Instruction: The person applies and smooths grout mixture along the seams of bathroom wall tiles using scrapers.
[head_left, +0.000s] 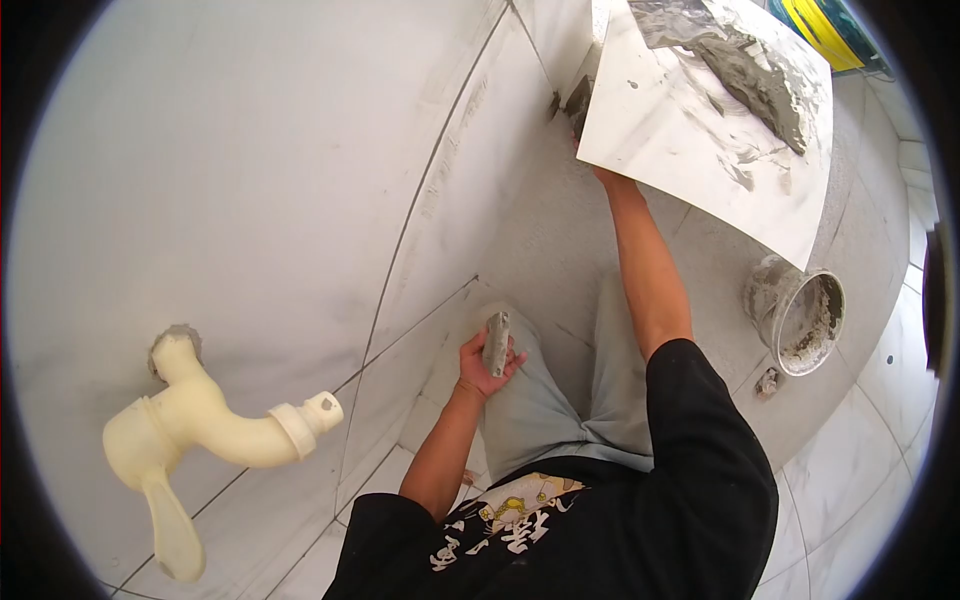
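My left hand (485, 368), above my left thigh, is closed around a small, narrow grey piece (497, 343) smeared with what looks like mortar; its exact kind does not show. My right arm stretches forward to a white marbled tile (640, 125) that carries grey mortar (755, 85). Only a little of my right hand (603, 172) shows at the tile's near left edge. The tile covers its fingers, so their grip is hidden. A dark object (578, 103) pokes out beside that edge, close to the wall.
A cream plastic tap (220, 420) juts from the tiled wall (250, 180) on the left. On the right, a mortar-crusted bucket (770, 310) lies tipped on the grey floor, with a small lump (767, 383) nearby. A yellow-and-green container (820, 32) stands at the far right.
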